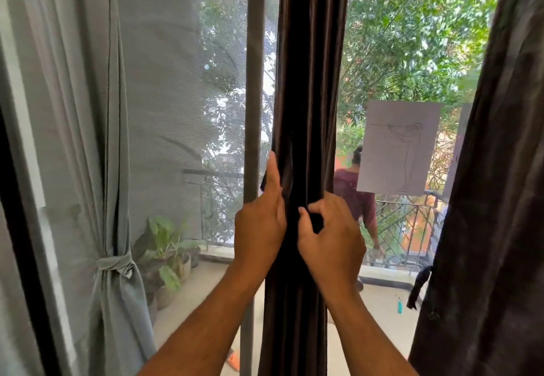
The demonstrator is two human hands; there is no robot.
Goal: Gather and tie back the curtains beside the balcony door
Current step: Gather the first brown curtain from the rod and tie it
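we see both hands raised to the dark brown curtain [306, 87], which hangs gathered into a narrow column at centre frame, just right of the grey door frame post [255, 81].

left hand [260, 225]: laid against the left edge of the gathered curtain, index finger straight and pointing up along the folds, the other fingers wrapped behind the fabric. we read this as grasping the bundle.

right hand [331, 237]: on the right side of the same bundle, thumb and curled fingers pinching a dark strip [316, 222] at the front of the folds. whether that strip is a tie-back or a fold of the curtain itself, we cannot tell.

the two hands are close together at the same height, with the curtain between them.

second dark curtain [485, 199]: hangs loose at the right edge, a dark tie strap [419, 288] dangling from its inner edge.

grey curtain [97, 169]: at left, already cinched with a knotted grey tie [114, 263].

a mesh screen [176, 110] fills the left opening. beyond it, potted plants [167, 261] on the balcony floor. a paper sheet with a line drawing [397, 147] is stuck on the glass at right. a person in a maroon top [356, 193] stands by the balcony railing [403, 228]. a small teal object [399, 306] lies on the floor.
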